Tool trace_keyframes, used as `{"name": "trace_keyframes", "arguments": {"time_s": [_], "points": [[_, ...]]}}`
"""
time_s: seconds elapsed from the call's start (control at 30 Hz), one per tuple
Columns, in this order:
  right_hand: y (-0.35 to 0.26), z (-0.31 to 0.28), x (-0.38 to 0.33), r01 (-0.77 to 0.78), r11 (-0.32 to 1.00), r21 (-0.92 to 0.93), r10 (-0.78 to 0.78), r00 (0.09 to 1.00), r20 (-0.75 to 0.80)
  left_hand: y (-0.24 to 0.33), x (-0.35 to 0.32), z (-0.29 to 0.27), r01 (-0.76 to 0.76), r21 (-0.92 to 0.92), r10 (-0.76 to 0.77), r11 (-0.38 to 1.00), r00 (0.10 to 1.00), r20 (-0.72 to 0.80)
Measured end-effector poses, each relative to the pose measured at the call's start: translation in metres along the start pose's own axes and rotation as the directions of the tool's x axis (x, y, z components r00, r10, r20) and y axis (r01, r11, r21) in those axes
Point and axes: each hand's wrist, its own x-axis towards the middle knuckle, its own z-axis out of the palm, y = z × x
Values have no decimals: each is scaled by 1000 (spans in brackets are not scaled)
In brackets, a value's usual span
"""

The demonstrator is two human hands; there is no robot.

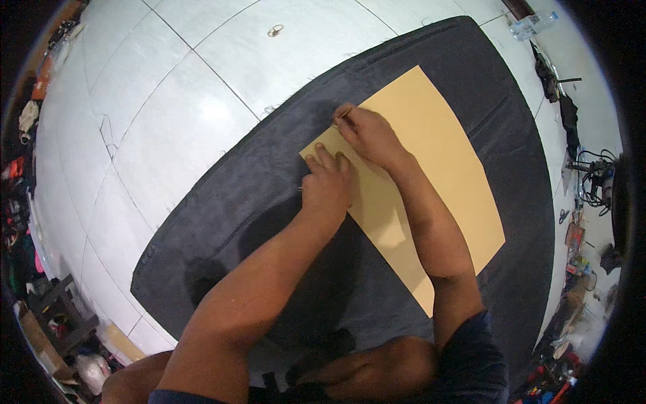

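A large tan sheet, like card or stiff paper, lies flat on dark grey cloth. My left hand presses on its left corner, fingers spread and stretched out. Just beyond it, at the sheet's far left edge, my right hand is closed in a pinch. Something small and thin shows at those fingertips, too small to name. Both hands touch the sheet, and my right forearm crosses over it.
The cloth is spread over a white tiled floor. A clear plastic bottle lies at the far right. Cables and small scissors are along the right side. A dark wooden stool-like frame and clutter stand at the left.
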Motion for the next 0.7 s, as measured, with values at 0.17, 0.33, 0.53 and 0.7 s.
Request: {"name": "trace_keyframes", "arguments": {"time_s": [0.17,0.33,0.53,0.7], "points": [[22,-26,11,-119,993,-18,118,990,-74,0,-3,-4,-10,-35,6,999,994,-110],[23,-22,9,-54,998,-42,53,998,-34,-1,-1,-17,-1,-29,2,1000,999,33],[26,-29,11,-115,989,-98,110,993,-48,2,2,-2,24,-34,-25,999,999,-41],[37,-47,17,-182,979,-89,170,977,-127,2,4,0,35,-30,-36,999,999,-26]]}}
